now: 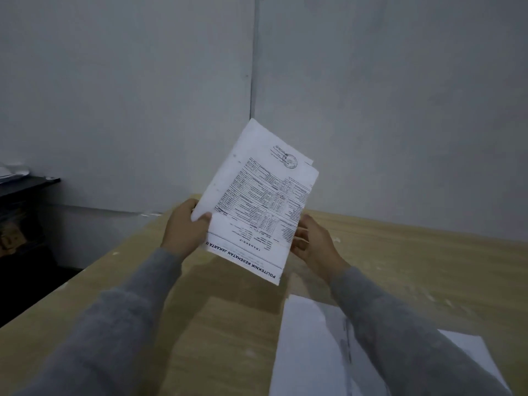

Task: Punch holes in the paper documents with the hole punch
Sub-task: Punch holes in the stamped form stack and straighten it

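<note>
Here both hands hold a thin stack of printed documents (257,201) up in the air above the wooden worktop (400,252), tilted so the far corner rises toward the wall corner (253,81). The left hand (184,227) grips the stack's left edge, thumb on the front of the top sheet and fingers curled behind it. The right hand (313,241) holds the stack's right edge, its fingers curled behind the paper; how its thumb lies cannot be told. The top sheet carries a printed table, a round stamp near its far end and a bold heading along its near edge, upside down to the camera. A second sheet's corner peeks out behind the far right corner of the stack.

Below the stack, nearer the person and to the right, more white sheets (308,347) lie flat on the worktop, partly covered by the grey right sleeve (414,338). Left of the stack, beyond the worktop's edge, stands a dark shelf (28,184) against the wall.
</note>
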